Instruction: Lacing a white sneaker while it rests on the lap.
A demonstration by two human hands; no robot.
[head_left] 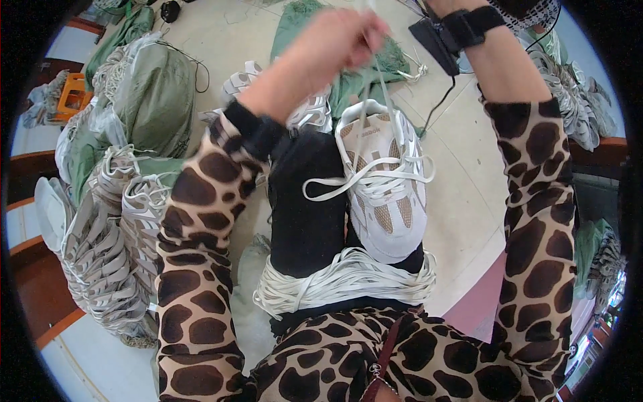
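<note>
Your left-hand fingers (365, 30) pinch shut on the flat white shoelace (380, 80), drawing it up taut from the white and beige mesh sneaker (385, 184). The left hand (328, 43) is blurred, raised above the shoe. Your right hand is cut off by the upper edge of the picture; only the wrist with its black strap (472, 25) shows, so its fingers cannot be told as wide or closed. The sneaker rests toe toward you on your black-trousered lap (305, 214), its lace already crossed through the lower eyelets, one loose end looping to the left. Across your thighs lies a thick bundle of loose white laces (341, 281).

By the look of it, lacing is well along and the lace is being tightened near the top eyelets; the next move likely calls for an even pull and a steady shoe.

Heaps of white and grey sneakers (107, 248) and green woven sacks (151, 94) lie on the pale floor (462, 174).
</note>
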